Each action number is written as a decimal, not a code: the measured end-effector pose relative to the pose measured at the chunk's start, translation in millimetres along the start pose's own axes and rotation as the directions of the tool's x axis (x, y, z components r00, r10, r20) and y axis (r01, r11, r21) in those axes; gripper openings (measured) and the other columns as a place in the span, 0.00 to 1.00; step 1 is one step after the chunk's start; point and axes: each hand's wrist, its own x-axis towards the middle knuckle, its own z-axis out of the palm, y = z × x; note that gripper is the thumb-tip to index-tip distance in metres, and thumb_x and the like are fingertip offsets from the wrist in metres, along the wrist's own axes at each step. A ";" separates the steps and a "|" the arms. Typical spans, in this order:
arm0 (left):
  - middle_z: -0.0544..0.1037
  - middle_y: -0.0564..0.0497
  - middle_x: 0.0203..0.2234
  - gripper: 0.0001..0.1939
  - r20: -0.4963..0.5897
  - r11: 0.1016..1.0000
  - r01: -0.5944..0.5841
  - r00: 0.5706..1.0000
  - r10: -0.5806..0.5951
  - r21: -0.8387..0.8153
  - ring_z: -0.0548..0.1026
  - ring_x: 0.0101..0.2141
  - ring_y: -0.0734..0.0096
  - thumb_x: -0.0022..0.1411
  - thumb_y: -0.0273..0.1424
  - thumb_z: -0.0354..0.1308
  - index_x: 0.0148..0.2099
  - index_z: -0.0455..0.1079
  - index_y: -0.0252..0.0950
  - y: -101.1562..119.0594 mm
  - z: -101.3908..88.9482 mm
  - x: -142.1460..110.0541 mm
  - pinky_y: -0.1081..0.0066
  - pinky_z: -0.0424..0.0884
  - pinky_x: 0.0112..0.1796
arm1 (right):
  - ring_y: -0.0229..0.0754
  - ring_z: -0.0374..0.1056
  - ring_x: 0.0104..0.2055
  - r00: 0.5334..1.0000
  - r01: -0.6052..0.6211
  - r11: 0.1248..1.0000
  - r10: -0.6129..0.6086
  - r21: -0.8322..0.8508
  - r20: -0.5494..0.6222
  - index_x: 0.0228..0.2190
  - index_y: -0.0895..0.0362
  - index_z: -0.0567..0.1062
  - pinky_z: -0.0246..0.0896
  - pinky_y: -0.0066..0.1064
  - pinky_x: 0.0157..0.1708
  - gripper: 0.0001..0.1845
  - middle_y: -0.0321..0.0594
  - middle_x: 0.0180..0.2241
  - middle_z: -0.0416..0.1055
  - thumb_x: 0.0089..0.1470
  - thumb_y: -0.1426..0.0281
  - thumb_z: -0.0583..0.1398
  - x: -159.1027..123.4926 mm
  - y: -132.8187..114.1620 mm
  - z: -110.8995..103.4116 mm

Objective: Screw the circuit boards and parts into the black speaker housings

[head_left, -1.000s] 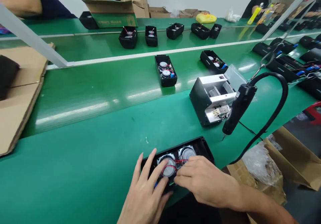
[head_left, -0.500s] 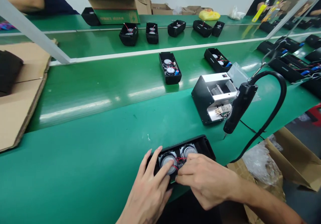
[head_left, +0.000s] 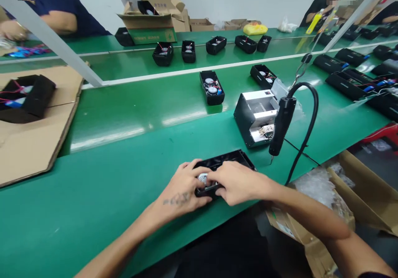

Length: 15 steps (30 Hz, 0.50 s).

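Observation:
A black open speaker housing (head_left: 228, 160) with round silver drivers inside lies at the near edge of the green bench (head_left: 124, 174). My left hand (head_left: 183, 186) is curled over its left end, fingers bent onto the driver and the front wall. My right hand (head_left: 238, 182) covers the middle of the housing, fingers closed on its near wall and inner parts. The two hands touch over the housing, and most of its inside is hidden by them.
A black electric screwdriver (head_left: 281, 122) hangs on a cable just right of the housing, beside a black-and-white screw feeder box (head_left: 253, 116). More open housings (head_left: 212, 88) ride the conveyor. Cardboard (head_left: 31, 141) lies at left, boxes (head_left: 357, 195) at right. Other people work at the far side.
The view has pulled back and my forearms now show. My left fingers have curled from spread flat to gripping the housing, and my right hand has slid further over it.

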 end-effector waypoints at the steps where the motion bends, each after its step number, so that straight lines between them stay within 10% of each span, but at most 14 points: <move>1: 0.85 0.53 0.54 0.04 0.051 0.998 0.030 0.998 -0.027 -0.061 0.74 0.64 0.46 0.57 0.37 0.76 0.34 0.84 0.46 -3.7 -7.7 6.3 0.49 0.71 0.61 | 0.52 0.80 0.37 1.000 0.006 1.000 -0.006 0.002 0.006 0.48 0.53 0.82 0.59 0.35 0.32 0.16 0.43 0.35 0.85 0.57 0.71 0.66 5.2 1.9 -8.9; 7: 0.83 0.54 0.55 0.13 0.174 0.953 0.171 0.976 -0.129 -0.252 0.82 0.48 0.62 0.57 0.43 0.72 0.26 0.80 0.41 -12.8 -27.9 24.5 0.68 0.75 0.43 | 0.54 0.82 0.37 1.000 -0.010 0.997 0.008 -0.076 -0.022 0.49 0.58 0.83 0.53 0.34 0.28 0.20 0.46 0.36 0.85 0.56 0.65 0.69 19.4 3.5 -17.2; 15: 0.82 0.52 0.56 0.14 0.199 0.930 0.215 0.967 -0.159 -0.297 0.81 0.47 0.63 0.57 0.45 0.72 0.28 0.82 0.41 -14.1 -27.1 23.2 0.67 0.74 0.46 | 0.52 0.82 0.33 0.997 -0.005 1.000 0.005 0.008 -0.073 0.49 0.58 0.85 0.52 0.34 0.26 0.21 0.43 0.31 0.84 0.53 0.69 0.70 23.9 4.4 -4.7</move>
